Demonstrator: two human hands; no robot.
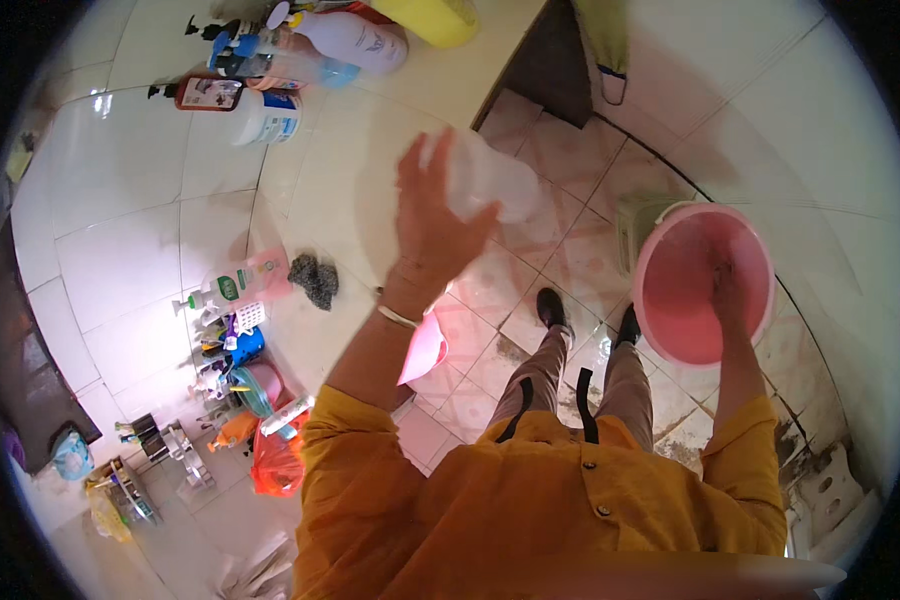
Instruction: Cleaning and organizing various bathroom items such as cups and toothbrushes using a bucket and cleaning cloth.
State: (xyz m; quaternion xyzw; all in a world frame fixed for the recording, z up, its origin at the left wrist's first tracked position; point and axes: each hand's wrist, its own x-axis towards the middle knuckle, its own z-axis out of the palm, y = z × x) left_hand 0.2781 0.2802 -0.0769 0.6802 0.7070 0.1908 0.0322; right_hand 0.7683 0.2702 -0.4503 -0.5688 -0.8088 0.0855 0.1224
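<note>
A whitish translucent plastic container (495, 176), blurred, is in the grip of my left hand (439, 199), whose fingers and thumb are spread against its side. It is over the edge of the pale countertop (360, 150), partly above the floor. My right hand (724, 277) reaches down inside a pink plastic bucket (671, 300) at the right; the hand is small and dim there, and whether its fingers hold anything cannot be made out. A light handle shows at the bucket's upper rim.
Pump bottles (352, 41) stand at the counter's upper left. Left of my arm are a dark scouring pad (315, 281), a dish-soap bottle (247, 281) and a red plastic bag (277, 461). A pink plastic item (424, 349) shows beside my left forearm. A greenish bin (634, 225) adjoins the bucket.
</note>
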